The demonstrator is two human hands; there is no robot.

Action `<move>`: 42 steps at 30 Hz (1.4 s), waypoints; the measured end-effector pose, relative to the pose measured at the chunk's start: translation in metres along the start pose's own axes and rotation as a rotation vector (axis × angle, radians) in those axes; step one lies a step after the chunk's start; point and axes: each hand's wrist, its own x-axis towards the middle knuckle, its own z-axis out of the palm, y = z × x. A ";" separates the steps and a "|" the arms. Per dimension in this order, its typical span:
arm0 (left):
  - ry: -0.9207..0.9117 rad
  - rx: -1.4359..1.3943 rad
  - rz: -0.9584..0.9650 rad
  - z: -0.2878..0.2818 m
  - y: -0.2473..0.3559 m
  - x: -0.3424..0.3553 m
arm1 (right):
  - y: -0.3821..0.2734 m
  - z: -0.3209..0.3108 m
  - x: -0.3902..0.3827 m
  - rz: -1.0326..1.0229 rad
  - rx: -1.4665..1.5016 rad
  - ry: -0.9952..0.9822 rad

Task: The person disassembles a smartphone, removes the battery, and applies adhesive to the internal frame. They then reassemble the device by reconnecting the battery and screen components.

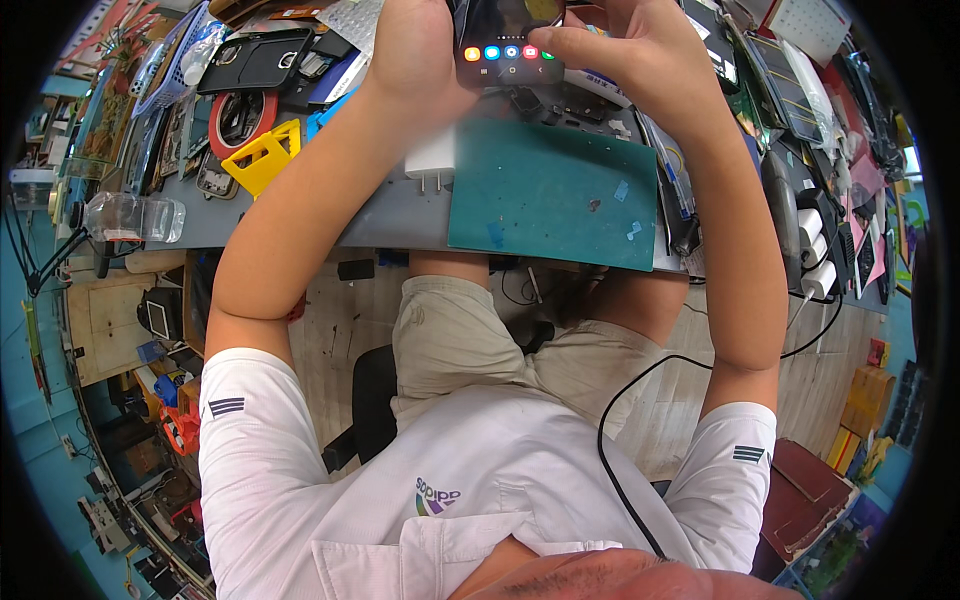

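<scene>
A dark smartphone (498,68) with a lit screen and a row of coloured app icons is at the top edge of the picture, partly cut off. My left hand (420,55) grips its left side, fingers mostly out of sight. My right hand (640,55) is at its right side, with the thumb on or just over the lower screen beside the icons. Below the phone lie a white plug charger (431,155) with its prongs toward me and a teal work mat (550,200).
The grey desk (365,220) holds a yellow plastic stand (262,160), a red tape roll (238,125), a black phone case (255,62), a clear bottle (135,218) and several white plugs on a power strip (815,250). A black cable runs across my right side.
</scene>
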 end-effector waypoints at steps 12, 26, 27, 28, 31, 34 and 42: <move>-0.006 -0.062 -0.019 0.002 0.000 -0.002 | -0.008 0.003 -0.003 0.041 0.039 0.010; -0.039 -0.087 -0.037 -0.001 0.000 -0.002 | -0.003 0.006 -0.001 0.002 0.160 0.022; -0.049 -0.094 -0.037 -0.001 0.000 -0.001 | -0.004 0.006 -0.001 0.013 0.157 0.030; -0.058 -0.101 -0.037 -0.001 0.000 -0.001 | -0.005 0.006 0.000 0.025 0.155 0.038; -0.141 -0.114 -0.036 -0.005 0.000 0.000 | 0.000 0.005 0.001 0.016 0.175 0.037; 0.076 -0.020 -0.056 0.009 0.001 -0.003 | -0.003 0.007 -0.001 0.069 -0.010 0.064; -0.043 -0.049 -0.037 -0.003 -0.002 0.000 | 0.009 0.009 0.001 -0.067 0.012 0.072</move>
